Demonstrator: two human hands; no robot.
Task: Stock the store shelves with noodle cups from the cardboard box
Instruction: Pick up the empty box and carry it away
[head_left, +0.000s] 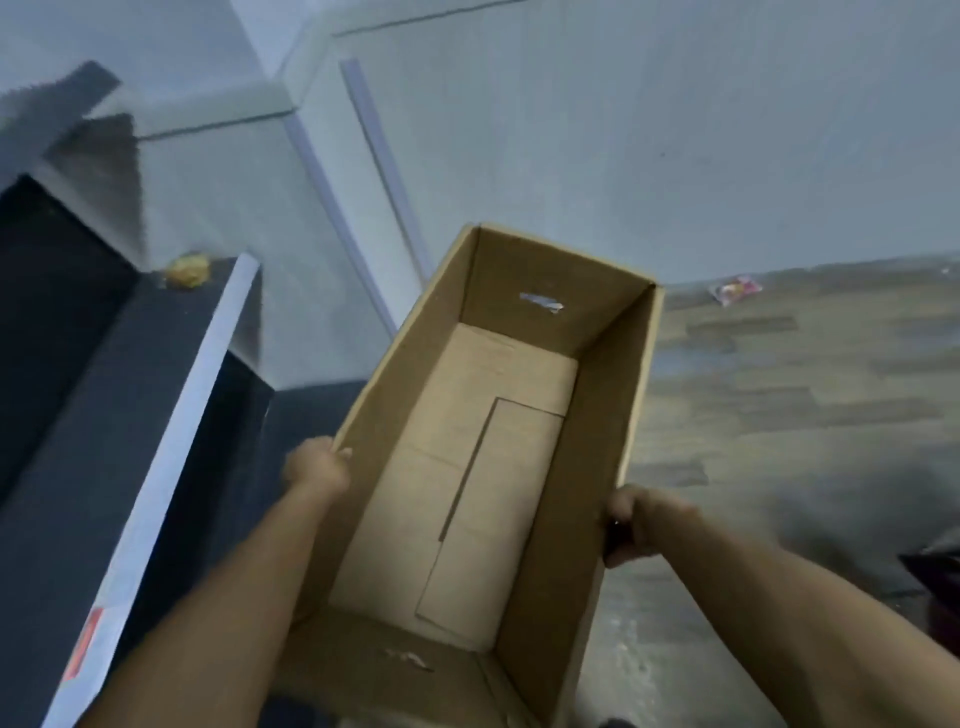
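Note:
A long brown cardboard box (519, 291) is held in front of me, open at the top. Its inside shows only bare cardboard flaps, with no noodle cups in it. My left hand (317, 470) grips the left wall's rim near the middle. My right hand (636, 522) grips the right wall's rim, fingers curled over the edge. The box's long axis points away from me, toward a pale wall. No noodle cups are visible anywhere in the view.
A dark shelf (119, 405) with a pale front strip runs along the left; a small yellowish item (188, 270) lies at its far end. Pale wall panels stand ahead. Wood-pattern floor (805, 395) lies at the right, with a small pink wrapper (735, 290) near the wall.

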